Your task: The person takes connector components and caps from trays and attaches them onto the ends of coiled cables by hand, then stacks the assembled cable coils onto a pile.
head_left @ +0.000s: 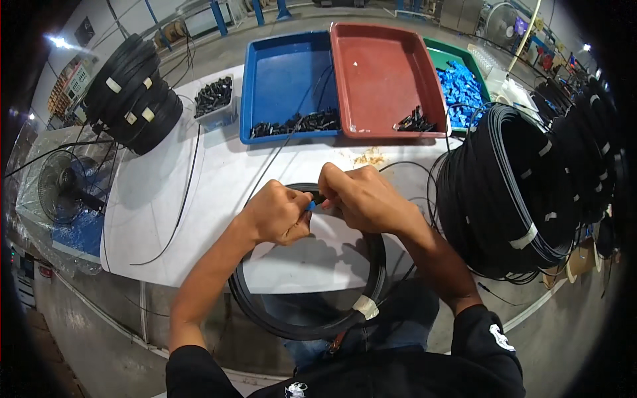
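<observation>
Centrally in the head view, left hand [275, 212]: fingers curled, pinching a small blue piece [310, 206] at the thumb and forefinger.
Right hand [365, 199]: fingers folded in beside a black part [319, 198]; its exact hold is hidden, so whether it grips cannot be told.
Blue piece: at the left fingertips, in the narrow gap between the hands.
Cable coil [379, 265]: black, its far arc just under the hands, its near arc over the lap; pale tape [365, 307] wraps it on the near side of the right hand.
Trays: beyond the hands, a blue tray [286, 66] and a red tray [385, 73] with black pieces, then a green tray [488, 86] of blue pieces.
Stacked coils [517, 192]: to the right of the right hand.
</observation>
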